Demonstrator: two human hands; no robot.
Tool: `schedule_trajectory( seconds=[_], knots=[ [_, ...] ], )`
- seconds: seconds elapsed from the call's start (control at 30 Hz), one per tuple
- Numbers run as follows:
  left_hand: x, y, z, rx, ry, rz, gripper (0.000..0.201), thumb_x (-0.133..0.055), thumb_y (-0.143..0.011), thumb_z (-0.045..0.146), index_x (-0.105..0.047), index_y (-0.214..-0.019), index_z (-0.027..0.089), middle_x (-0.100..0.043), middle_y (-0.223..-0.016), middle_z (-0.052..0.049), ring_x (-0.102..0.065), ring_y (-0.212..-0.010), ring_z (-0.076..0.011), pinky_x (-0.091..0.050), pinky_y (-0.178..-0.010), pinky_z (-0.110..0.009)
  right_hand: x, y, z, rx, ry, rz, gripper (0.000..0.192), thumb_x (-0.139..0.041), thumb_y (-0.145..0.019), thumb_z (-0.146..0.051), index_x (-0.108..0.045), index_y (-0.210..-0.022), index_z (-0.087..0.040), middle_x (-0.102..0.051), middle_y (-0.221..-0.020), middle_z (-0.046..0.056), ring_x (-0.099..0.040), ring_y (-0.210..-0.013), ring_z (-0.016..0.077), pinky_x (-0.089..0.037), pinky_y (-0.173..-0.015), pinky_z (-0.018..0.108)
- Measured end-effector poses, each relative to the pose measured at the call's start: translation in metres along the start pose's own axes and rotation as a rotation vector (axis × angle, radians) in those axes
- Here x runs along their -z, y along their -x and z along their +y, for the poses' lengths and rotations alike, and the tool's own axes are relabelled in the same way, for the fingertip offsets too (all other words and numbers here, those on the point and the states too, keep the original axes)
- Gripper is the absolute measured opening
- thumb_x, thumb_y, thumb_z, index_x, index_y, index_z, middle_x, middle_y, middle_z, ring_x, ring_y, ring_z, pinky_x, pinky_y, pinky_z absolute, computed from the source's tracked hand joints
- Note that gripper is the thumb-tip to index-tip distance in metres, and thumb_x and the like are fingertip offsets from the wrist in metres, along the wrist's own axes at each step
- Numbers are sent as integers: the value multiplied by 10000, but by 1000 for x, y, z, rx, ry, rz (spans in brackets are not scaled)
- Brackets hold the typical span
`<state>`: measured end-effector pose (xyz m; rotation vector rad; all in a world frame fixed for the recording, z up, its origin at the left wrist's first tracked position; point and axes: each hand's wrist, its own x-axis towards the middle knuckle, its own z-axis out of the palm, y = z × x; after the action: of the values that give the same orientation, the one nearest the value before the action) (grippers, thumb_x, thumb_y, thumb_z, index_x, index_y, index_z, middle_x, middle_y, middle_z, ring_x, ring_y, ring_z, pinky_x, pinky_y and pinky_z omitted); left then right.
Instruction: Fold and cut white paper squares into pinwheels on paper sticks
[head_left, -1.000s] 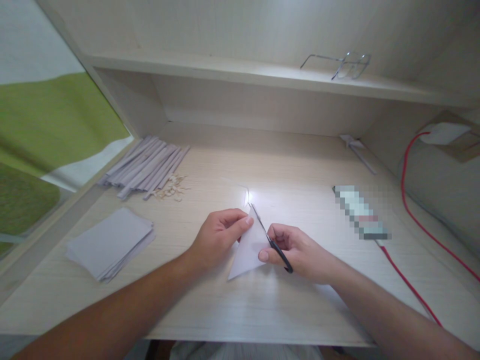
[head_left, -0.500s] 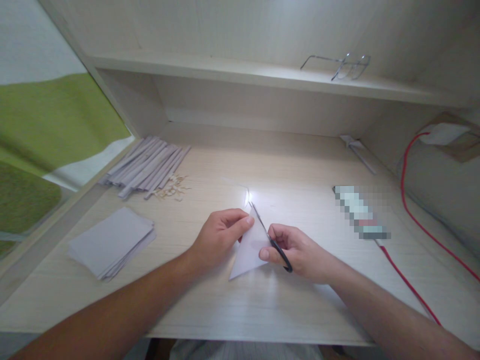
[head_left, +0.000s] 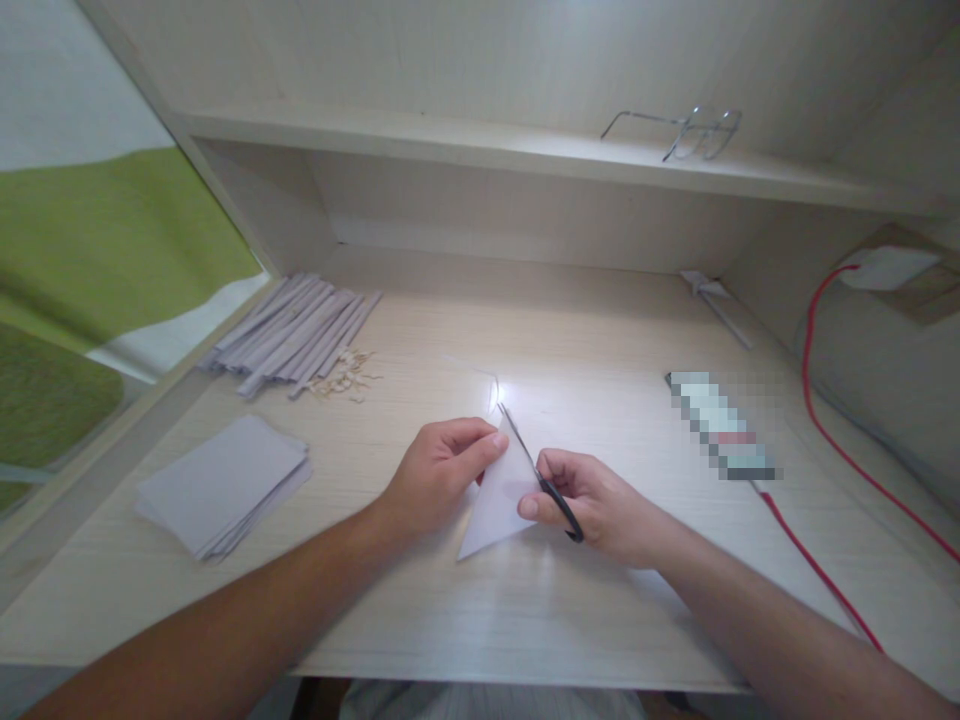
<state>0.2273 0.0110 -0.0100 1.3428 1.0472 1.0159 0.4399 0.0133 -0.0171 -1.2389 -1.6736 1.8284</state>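
Observation:
Over the middle of the desk, my left hand (head_left: 450, 462) pinches a folded, triangular piece of white paper (head_left: 499, 510) near its upper tip. My right hand (head_left: 589, 508) is closed round the black handles of a pair of scissors (head_left: 553, 492). The slim blades lie along the paper's right edge, and their tips reach its top corner. A thin curved strand or sliver (head_left: 496, 385) shows just beyond the blade tips; I cannot tell what it is. Part of the paper is hidden behind my left fingers and the scissors.
Rolled paper sticks (head_left: 300, 325) are heaped at the back left, beside thin yellowish scraps (head_left: 349, 375). Nearer lies a stack of paper sheets (head_left: 225, 485). To the right are a blurred-out phone (head_left: 716, 425) and a red cable (head_left: 817, 580). Glasses (head_left: 697, 132) rest on the shelf (head_left: 450, 140).

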Motion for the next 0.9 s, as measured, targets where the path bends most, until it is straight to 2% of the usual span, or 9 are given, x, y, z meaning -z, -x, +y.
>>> schedule_trajectory(
  seconds=[0.7,0.9],
  knots=[
    [0,0,2,-9,-11,-5,347,-641,-905,364,-615,-628,158,-534,-607,18,-484,-603,-123,-389,-584,-244,1,-1,0,6,54,9,569,-827,-709,-648,-471,-701,-205,-403,-653,-58,-332,-600,106,-249,-528,256],
    [0,-1,-1,8,12,-18,333,-654,-903,357,-626,-640,155,-540,-610,23,-482,-598,-114,-385,-573,-234,2,-2,0,27,32,50,516,-835,-734,-587,-499,-697,-197,-418,-633,-61,-338,-582,100,-250,-528,256]
  ],
)
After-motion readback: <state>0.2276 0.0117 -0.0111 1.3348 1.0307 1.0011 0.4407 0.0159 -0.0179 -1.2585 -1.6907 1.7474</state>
